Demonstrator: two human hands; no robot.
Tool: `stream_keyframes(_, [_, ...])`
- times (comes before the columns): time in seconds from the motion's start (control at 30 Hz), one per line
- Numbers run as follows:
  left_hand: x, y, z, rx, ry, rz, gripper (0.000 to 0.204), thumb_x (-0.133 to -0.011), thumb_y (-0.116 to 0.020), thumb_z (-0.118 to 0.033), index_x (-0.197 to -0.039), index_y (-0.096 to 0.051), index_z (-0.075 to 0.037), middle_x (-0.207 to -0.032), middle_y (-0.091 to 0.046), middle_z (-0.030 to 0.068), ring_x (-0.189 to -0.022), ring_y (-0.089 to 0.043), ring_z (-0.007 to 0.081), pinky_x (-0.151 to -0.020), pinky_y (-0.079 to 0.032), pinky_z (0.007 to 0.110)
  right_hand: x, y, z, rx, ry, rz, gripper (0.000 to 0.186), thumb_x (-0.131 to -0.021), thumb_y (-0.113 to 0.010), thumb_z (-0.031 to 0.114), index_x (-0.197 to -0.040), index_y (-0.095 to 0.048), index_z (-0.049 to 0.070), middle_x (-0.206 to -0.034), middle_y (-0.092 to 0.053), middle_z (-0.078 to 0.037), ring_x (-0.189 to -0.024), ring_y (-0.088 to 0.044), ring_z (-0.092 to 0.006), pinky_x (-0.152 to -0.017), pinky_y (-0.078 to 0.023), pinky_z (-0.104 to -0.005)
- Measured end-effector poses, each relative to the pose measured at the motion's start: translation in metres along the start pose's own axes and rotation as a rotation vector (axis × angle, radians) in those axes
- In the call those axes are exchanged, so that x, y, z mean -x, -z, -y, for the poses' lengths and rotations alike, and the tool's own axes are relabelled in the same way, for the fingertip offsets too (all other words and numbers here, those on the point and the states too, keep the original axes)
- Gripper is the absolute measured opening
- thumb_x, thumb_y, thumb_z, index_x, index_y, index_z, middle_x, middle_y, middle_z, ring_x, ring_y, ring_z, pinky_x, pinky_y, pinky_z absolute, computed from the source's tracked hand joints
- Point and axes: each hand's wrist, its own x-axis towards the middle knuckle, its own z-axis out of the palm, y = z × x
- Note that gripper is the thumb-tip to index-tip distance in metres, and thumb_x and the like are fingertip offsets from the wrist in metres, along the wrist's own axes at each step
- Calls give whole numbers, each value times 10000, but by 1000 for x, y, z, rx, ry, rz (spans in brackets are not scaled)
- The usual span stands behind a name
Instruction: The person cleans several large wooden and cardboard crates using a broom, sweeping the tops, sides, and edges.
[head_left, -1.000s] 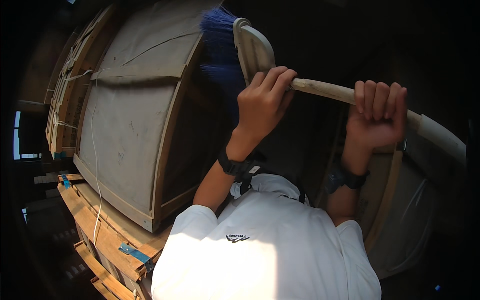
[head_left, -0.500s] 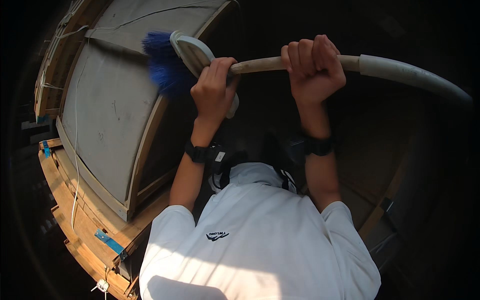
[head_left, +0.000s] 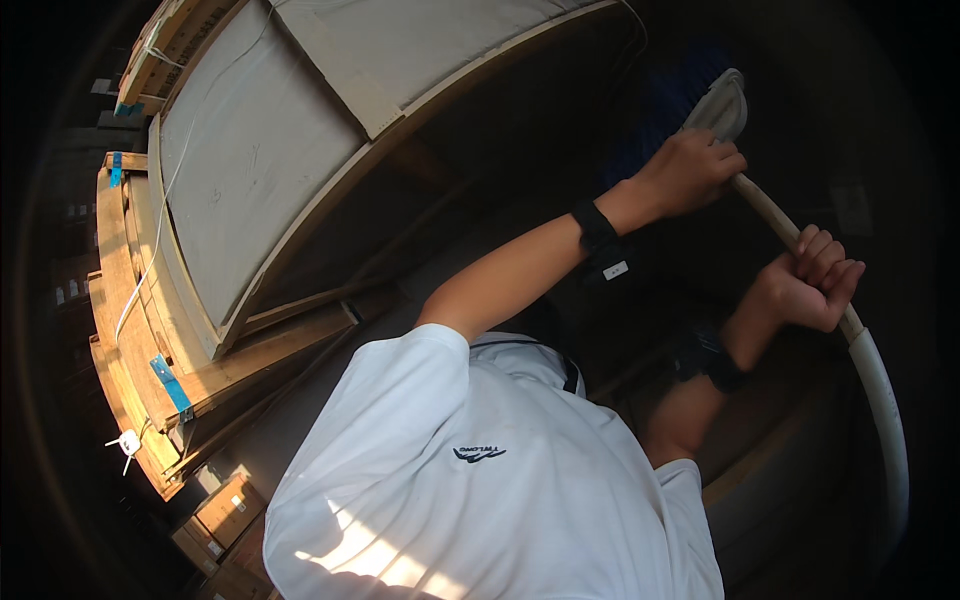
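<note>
A large grey-panelled crate (head_left: 250,150) with a wooden frame stands at the left, on wooden planks (head_left: 125,265). Near, at centre, is the person's white shirt (head_left: 500,480). On the right, a broom (head_left: 766,210) slants from its far, dim blue bristles (head_left: 690,90) to its near, white-sleeved end. The left hand (head_left: 690,172) grips it just beside the broom head (head_left: 722,108); the right hand (head_left: 818,282) clenches it nearer the white sleeve (head_left: 882,410). A black band (head_left: 597,228) circles the left wrist.
</note>
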Motion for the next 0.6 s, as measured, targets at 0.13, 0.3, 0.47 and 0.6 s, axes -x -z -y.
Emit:
stream_keyframes(0.13, [28, 82, 3, -177, 64, -63, 323, -713, -865, -154, -987, -699, -117, -887, -676, 2, -784, -660, 191, -667, -548, 328, 13, -25, -3, -217, -181, 158, 480, -1042, -447, 231, -591, -284, 211, -483, -230, 42, -429, -213, -96, -481, -302, -257])
stream_keyframes(0.3, [115, 204, 10, -400, 228, -106, 388, -669, -867, -115, -1010, -684, -133, -905, -656, -11, -767, -638, 205, -657, -540, 335, 108, -83, -27, -505, -417, 443, 443, -1025, -442, 207, -602, -311, 189, -470, -273, 36, -413, -235, -93, -455, -324, -253])
stream_keyframes(0.47, [228, 303, -29, -548, 473, -100, 444, -634, -866, -95, -1024, -655, -121, -935, -672, -1, -745, -657, 212, -655, -542, 320, 217, -131, -35, -730, -638, 789, 389, -1002, -425, 173, -624, -338, 164, -460, -315, 22, -400, -246, -94, -421, -321, -261])
stream_keyframes(0.6, [321, 382, -71, -752, 646, -120, 453, -621, -855, -13, -1024, -671, -106, -949, -697, 16, -788, -677, 227, -663, -537, 335, 323, -164, -38, -734, -950, 887, 427, -1011, -430, 180, -605, -299, 151, -458, -284, 15, -397, -221, -106, -420, -287, -298])
